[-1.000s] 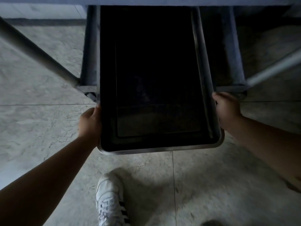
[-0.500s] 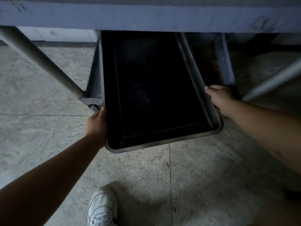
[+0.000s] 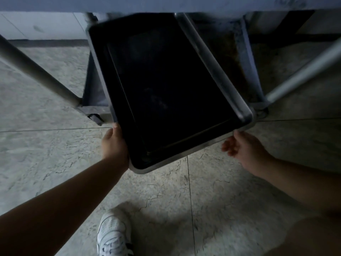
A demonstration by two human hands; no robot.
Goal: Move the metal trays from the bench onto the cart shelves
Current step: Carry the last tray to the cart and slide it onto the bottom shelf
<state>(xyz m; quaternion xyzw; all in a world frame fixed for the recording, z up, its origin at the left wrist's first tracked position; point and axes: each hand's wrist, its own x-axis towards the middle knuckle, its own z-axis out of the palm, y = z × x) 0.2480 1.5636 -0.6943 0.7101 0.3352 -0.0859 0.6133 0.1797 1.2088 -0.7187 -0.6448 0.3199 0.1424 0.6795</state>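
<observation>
The metal tray (image 3: 166, 89) hangs low over the floor at the cart's bottom shelf (image 3: 230, 58), skewed, its long axis running from the near-right corner toward the far left. The left hand (image 3: 114, 143) clamps its left rim; the right hand (image 3: 243, 146), fingers loosely apart, sits beneath the near corner. Judged: mid-insertion; next, square it and slide it in.

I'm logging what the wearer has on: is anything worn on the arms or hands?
Nothing visible. Both forearms are bare, with no sleeves in view, and the left hand and right hand show no gloves, rings or watch, though the dim light could hide small items.
</observation>
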